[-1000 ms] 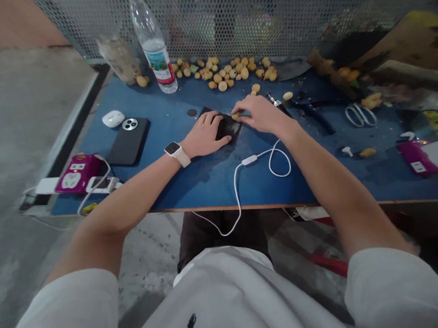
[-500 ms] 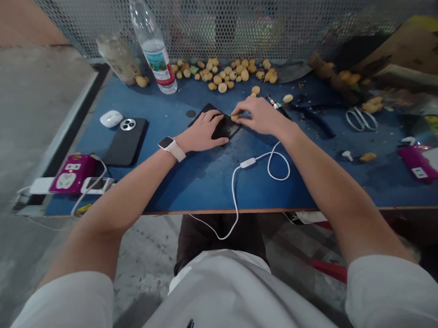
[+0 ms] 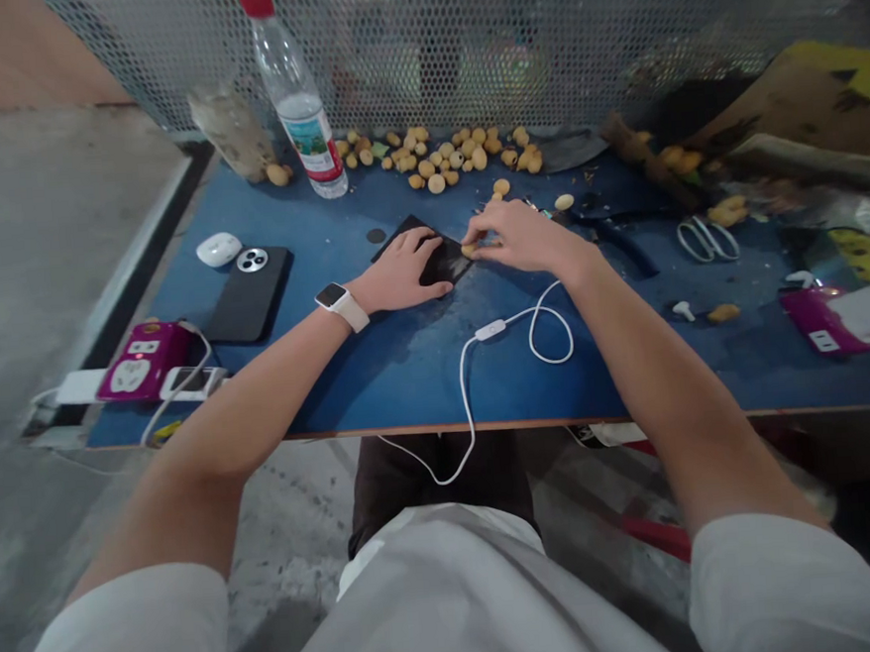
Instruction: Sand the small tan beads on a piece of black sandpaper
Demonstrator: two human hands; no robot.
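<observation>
My left hand point(image 3: 405, 271) lies flat with fingers spread on a dark square sheet point(image 3: 447, 264), which looks like sandpaper though I cannot be sure. A pale watch is on that wrist. At the sheet's right edge my right hand point(image 3: 507, 236) pinches a small round tan piece point(image 3: 468, 250) between thumb and fingertips. The piece touches or sits just over the sheet; which one I cannot tell. Beyond my right hand lie a few similar tan pieces point(image 3: 501, 187) and a pale oval one point(image 3: 564, 202).
Many round tan pieces point(image 3: 436, 183) line the mesh panel point(image 3: 416, 49). A water bottle point(image 3: 310, 141) and jar point(image 3: 232, 132) stand back left. A phone point(image 3: 250, 297) and power strip point(image 3: 143, 361) are left; scissors point(image 3: 708, 239) and pliers point(image 3: 627, 245) right. A white cable point(image 3: 467, 363) crosses the front edge.
The whole view has shifted slightly, so the table sits a little lower. Both hands keep almost the same place on the sheet, with the tan piece still pinched in my right hand.
</observation>
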